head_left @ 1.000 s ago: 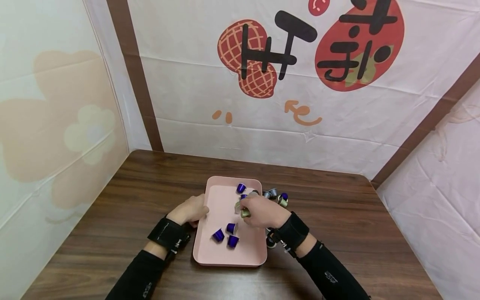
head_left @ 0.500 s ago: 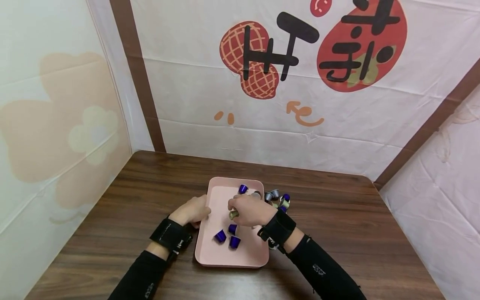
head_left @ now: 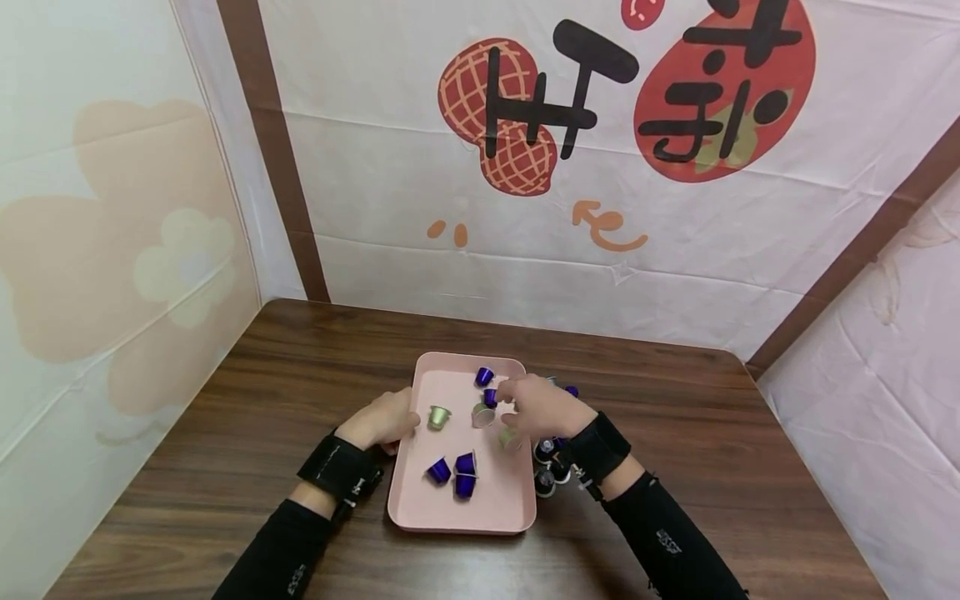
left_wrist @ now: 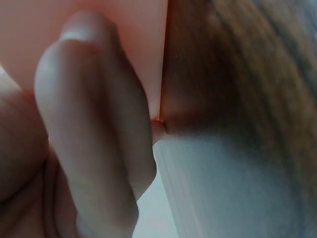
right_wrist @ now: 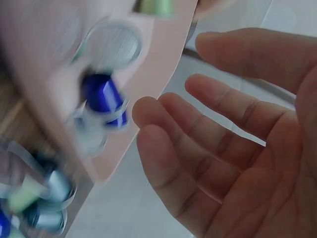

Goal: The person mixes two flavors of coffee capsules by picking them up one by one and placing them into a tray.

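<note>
On the left rim of a pink tray (head_left: 480, 518), my left hand (head_left: 382, 419) grips the edge; the left wrist view shows its fingers (left_wrist: 94, 124) against the tray wall. My right hand (head_left: 546, 407) hovers over the tray's right side. Its fingers (right_wrist: 158, 153) are spread and hold nothing. A green coffee capsule (head_left: 438, 417) lies on the tray's left part. Two more green capsules (head_left: 482, 415) are nearer the right hand, one of them blurred. Blue capsules (head_left: 483, 377) lie at the back, and several blue capsules (head_left: 464, 486) lie toward the front.
Beside the tray's right edge, several dark capsules (head_left: 545, 482) and other mixed capsules (right_wrist: 49, 218) lie on the wooden table (head_left: 675, 467), partly hidden by the right hand and wrist. A printed cloth (head_left: 375, 167) hangs behind the table.
My right hand carried a green capsule left, let go of it on the tray, and moved back right. Two blue capsules at the front now sit closer together. The left hand stays on the rim.
</note>
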Tool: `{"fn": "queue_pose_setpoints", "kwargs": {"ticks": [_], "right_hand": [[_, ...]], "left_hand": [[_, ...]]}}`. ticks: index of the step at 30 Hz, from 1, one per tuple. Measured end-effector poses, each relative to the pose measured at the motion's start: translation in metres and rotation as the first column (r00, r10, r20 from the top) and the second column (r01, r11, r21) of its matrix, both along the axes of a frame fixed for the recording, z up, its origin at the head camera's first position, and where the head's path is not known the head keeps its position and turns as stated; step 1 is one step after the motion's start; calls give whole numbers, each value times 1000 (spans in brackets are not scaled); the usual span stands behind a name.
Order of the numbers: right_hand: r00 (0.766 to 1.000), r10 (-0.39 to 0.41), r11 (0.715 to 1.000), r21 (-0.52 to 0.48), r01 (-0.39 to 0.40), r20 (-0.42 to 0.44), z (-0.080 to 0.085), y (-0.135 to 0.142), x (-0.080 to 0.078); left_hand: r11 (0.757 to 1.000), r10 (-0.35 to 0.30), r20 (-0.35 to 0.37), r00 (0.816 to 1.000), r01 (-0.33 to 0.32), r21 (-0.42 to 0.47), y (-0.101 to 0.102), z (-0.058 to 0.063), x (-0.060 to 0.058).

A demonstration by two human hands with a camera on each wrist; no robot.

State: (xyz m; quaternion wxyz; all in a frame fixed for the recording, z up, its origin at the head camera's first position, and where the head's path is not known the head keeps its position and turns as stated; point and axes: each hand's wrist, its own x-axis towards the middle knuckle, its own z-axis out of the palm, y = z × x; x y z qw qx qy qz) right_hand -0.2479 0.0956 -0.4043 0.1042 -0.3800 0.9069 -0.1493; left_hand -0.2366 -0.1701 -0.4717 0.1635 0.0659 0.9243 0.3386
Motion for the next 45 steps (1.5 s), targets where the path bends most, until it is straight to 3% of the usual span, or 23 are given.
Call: {"fn": "queue_pose_setpoints", "kwargs": {"ticks": [6,16,28,45], "right_hand": [[998,-60,998,-30,60,-22,-3,34,-12],[996,-85,995,59,86,-17,-14,69,-8],[997,-75,996,50,74,16,-17,78,11],[992,-127,986,108,124,23,-35,95,15]], "left_hand": [[1000,12,12,1000,-12,-13,2,0,-1],[1000,14,5,1000,-14,-1,2,1,0],[1000,8,2,1000,-8,-1,3,1,0],[1000,17,23,1000,-17,-9,4,2,-2]]}}
